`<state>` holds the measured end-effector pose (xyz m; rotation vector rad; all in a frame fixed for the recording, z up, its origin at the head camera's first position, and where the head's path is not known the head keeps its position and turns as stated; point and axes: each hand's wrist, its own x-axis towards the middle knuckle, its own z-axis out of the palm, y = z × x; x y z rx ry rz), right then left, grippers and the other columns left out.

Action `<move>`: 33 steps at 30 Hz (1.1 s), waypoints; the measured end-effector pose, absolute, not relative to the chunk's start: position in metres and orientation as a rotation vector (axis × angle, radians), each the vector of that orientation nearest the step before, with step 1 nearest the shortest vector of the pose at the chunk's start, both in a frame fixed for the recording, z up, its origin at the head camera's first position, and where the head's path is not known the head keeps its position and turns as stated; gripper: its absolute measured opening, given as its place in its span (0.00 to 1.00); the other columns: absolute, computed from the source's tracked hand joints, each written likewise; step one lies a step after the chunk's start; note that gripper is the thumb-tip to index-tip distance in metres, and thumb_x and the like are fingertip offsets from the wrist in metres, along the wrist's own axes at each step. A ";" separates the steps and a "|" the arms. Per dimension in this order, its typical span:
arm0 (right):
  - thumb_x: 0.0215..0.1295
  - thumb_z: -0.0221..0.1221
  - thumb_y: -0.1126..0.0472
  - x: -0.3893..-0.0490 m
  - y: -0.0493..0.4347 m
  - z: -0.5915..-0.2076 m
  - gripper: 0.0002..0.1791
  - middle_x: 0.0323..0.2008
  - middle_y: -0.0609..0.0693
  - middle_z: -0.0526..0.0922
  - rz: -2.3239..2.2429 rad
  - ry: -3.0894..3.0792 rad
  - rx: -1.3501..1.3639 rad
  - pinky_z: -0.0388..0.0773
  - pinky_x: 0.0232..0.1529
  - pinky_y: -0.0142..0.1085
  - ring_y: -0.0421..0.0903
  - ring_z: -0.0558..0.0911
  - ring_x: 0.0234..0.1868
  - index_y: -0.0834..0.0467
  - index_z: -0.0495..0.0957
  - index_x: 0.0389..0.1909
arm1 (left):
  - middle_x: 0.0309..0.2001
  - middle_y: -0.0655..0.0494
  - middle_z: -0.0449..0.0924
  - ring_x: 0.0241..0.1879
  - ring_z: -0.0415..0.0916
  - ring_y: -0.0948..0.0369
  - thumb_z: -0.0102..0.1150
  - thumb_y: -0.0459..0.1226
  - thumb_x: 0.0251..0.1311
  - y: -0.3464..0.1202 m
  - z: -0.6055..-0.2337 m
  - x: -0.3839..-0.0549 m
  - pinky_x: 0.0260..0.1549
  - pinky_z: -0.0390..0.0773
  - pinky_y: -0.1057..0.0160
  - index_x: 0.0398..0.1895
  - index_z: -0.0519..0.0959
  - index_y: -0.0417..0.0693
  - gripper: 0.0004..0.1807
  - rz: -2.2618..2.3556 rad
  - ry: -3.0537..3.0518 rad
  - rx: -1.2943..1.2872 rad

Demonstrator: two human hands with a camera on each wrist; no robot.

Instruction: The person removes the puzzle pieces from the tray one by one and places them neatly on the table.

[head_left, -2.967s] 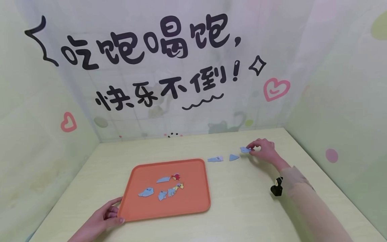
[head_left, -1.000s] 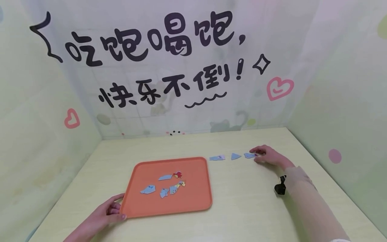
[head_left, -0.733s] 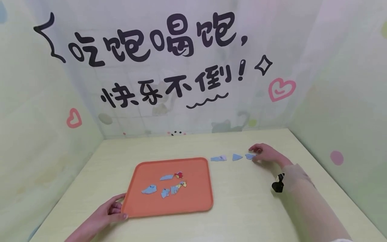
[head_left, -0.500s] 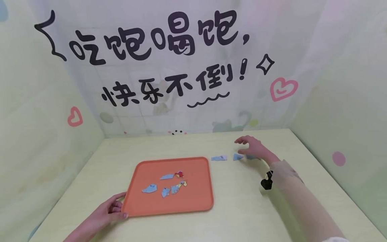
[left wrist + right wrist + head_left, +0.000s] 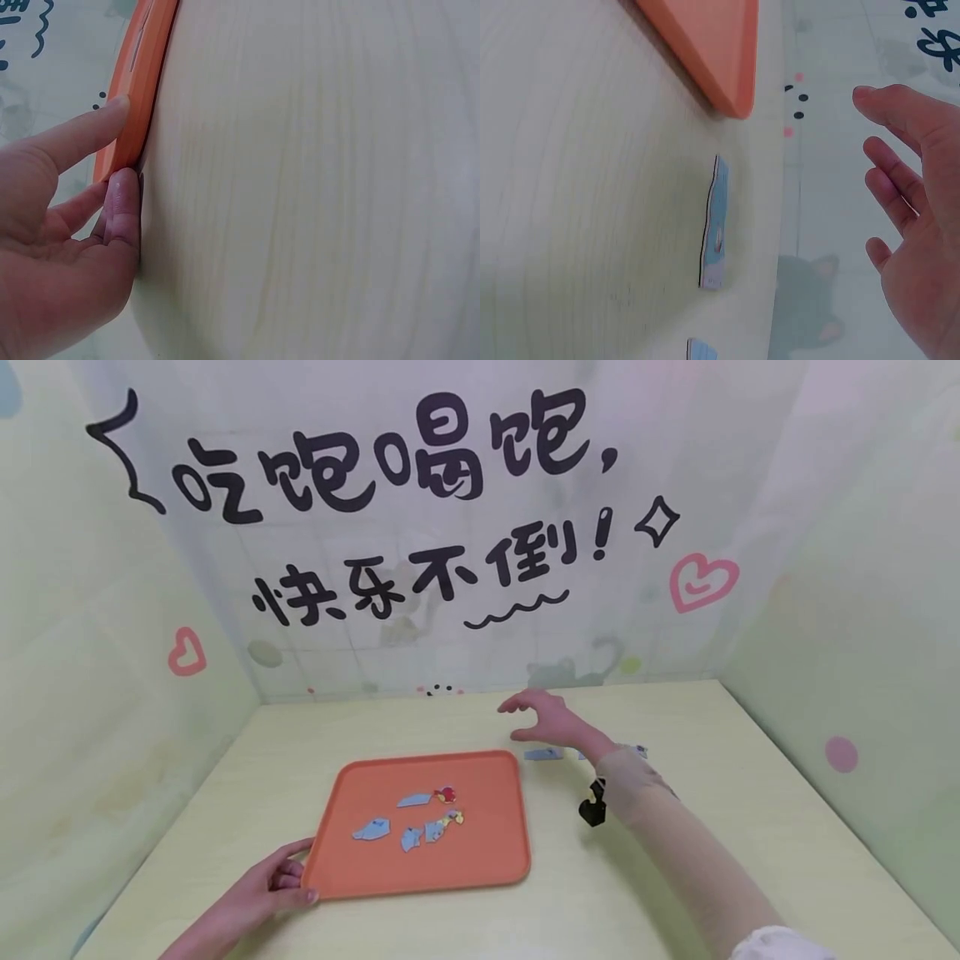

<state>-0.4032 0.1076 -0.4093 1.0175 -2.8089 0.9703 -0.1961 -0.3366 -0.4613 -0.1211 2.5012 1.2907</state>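
Observation:
An orange tray point(image 5: 420, 872) lies on the table. At its near left corner my left hand point(image 5: 262, 889) grips the rim, the thumb on top and fingers against the underside in the left wrist view. Several flat pieces, resembling cardboard puzzle pieces, rest on the tray: light blue ones point(image 5: 371, 829), a red one point(image 5: 447, 794) and a yellow-edged one point(image 5: 453, 817). Right of the tray, a row holds a long blue piece point(image 5: 542, 753), a mostly covered blue triangle point(image 5: 581, 754) and another blue piece point(image 5: 639, 750). My right hand point(image 5: 553, 718) hovers above this row, fingers spread, holding nothing.
A black device point(image 5: 592, 804) hangs at the right wrist. Behind the pale wooden table point(image 5: 570, 877) stands a white printed backdrop point(image 5: 360, 652) with black lettering. Side walls point(image 5: 840, 635) close off left and right.
The right hand set its blue piece down at the row's right end and let go. It then moved left over the row toward the tray's far right corner. The left hand kept its grip.

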 end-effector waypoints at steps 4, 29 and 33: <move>0.61 0.67 0.60 -0.402 0.082 -0.408 0.26 0.57 0.51 0.80 1.032 -2.799 1.080 0.68 0.62 0.52 0.50 0.74 0.58 0.54 0.76 0.61 | 0.49 0.48 0.73 0.44 0.71 0.61 0.71 0.38 0.55 -0.339 -0.461 -0.195 0.40 0.75 0.69 0.76 0.52 0.36 0.50 1.290 2.507 -0.131; 0.63 0.66 0.58 -0.389 0.013 -0.458 0.22 0.56 0.46 0.81 1.413 -2.963 1.217 0.74 0.56 0.35 0.43 0.76 0.51 0.50 0.79 0.59 | 0.48 0.48 0.72 0.44 0.71 0.60 0.73 0.41 0.52 -0.339 -0.464 -0.198 0.40 0.75 0.69 0.76 0.54 0.39 0.51 1.291 2.495 -0.148; 0.62 0.67 0.58 -0.387 0.016 -0.463 0.21 0.52 0.47 0.83 1.475 -2.982 1.235 0.74 0.51 0.32 0.42 0.76 0.46 0.52 0.81 0.57 | 0.48 0.48 0.72 0.45 0.71 0.59 0.73 0.41 0.53 -0.338 -0.462 -0.197 0.40 0.75 0.68 0.76 0.54 0.39 0.51 1.289 2.487 -0.154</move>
